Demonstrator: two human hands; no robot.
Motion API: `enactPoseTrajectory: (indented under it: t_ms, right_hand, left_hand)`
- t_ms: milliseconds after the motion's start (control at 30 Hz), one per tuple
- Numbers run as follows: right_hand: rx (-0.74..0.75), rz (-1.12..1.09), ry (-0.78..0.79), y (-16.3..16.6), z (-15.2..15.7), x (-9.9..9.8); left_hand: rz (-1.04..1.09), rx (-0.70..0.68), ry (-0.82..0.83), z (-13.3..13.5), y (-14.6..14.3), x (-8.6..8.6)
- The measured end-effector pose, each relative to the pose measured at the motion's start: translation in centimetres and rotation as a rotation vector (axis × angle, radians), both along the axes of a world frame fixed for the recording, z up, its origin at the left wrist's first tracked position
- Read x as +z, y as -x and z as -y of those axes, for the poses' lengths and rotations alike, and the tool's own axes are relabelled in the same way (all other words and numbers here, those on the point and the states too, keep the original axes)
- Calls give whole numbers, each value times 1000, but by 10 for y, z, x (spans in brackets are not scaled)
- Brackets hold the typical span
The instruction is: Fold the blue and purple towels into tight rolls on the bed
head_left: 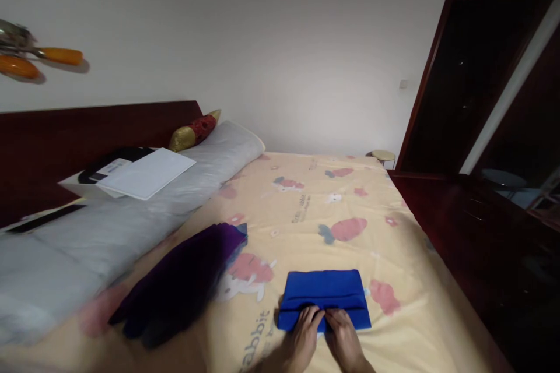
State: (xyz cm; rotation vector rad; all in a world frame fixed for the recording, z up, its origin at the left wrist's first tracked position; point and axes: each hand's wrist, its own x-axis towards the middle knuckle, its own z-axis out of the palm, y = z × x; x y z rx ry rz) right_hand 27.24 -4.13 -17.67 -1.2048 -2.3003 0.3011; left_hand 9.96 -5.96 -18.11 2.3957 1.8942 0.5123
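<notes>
A folded bright blue cloth (324, 294) lies on the yellow cartoon-print bed sheet (306, 204) near the bottom of the head view. My left hand (304, 335) and my right hand (343, 338) rest side by side on the cloth's near edge. Their fingers lie flat and pressed down on the fabric. A dark purple cloth (179, 285) lies spread out on the sheet to the left of the blue one, apart from both hands.
A long grey bolster (109, 221) runs along the dark wooden headboard (65, 140), with a white paper sheet (146, 172), a flat box and a red-gold cushion (195, 131) on it. Dark wooden furniture (481, 227) borders the bed's right side. A small stool (382, 155) stands beyond.
</notes>
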Motion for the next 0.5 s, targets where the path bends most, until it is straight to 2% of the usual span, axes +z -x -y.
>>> enactPoseTrajectory:
  t_ms: [67,133,200,267,300,367,500]
  right_hand:
    - [47,23,-11,-17,-4,-5]
    - [40,49,-40,-45,-9,-9]
    - [-33,68,-65,-72,-12,-13]
    - [-111,86,-85,-84,-13,-15]
    - [-134,96,-95,-82,-13,-13]
    - [-113,110,-104,-63,-11,-8]
    - [27,124,-49,-11,-6,4]
  left_hand:
    - [25,-11,-1,1,14,2]
    - [28,-14,-46,3,43,5]
    - [4,28,-104,6,73,5]
    - [-32,98,-137,7,85,5]
    - [-43,128,-145,7,82,5]
    - [-31,161,-149,5,57,4]
    - [59,39,-123,-5,-5,6]
